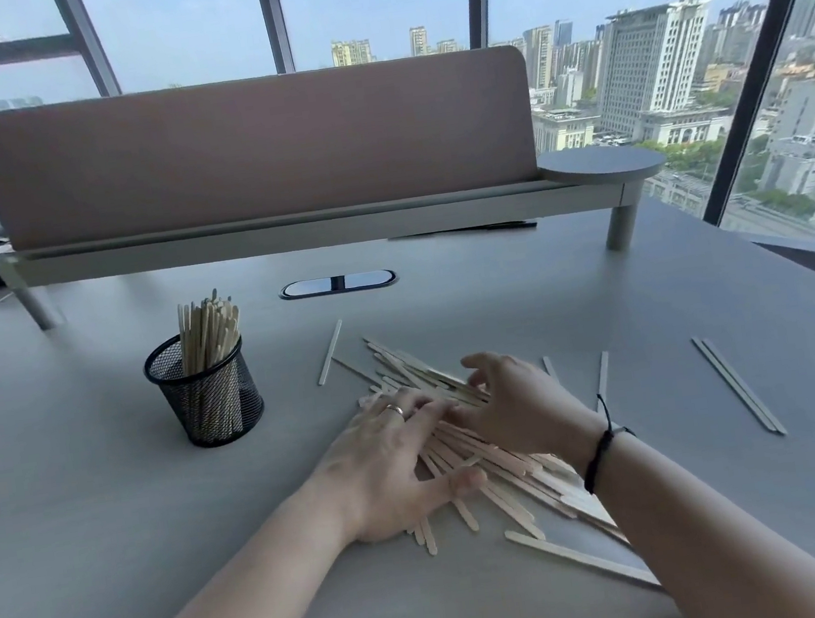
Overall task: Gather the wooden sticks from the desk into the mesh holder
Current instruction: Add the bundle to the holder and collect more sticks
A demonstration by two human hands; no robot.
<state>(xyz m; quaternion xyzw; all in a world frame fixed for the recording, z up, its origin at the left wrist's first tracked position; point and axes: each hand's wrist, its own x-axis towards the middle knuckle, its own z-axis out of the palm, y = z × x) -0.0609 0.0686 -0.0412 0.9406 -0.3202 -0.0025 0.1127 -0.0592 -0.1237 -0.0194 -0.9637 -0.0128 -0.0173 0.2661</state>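
Now both hands lie on the pile of wooden sticks (pixel 492 458) on the desk (pixel 600 293). The left hand (pixel 389 461) presses flat with straight fingers; the right hand (pixel 517 408) curls loosely over the pile, and whether it already grips sticks I cannot tell. The sticks' long axis runs from far-left to near-right. The mesh holder (pixel 206 392), partly filled, stands far-left, nearer the left hand.

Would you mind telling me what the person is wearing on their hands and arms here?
Both forearms are bare, with no sleeves in view. The left hand carries a plain silver-coloured ring on one finger. The right hand has no ring that shows; at its wrist sits a thin black cord bracelet with a short loose end sticking up. No gloves or watch are visible.
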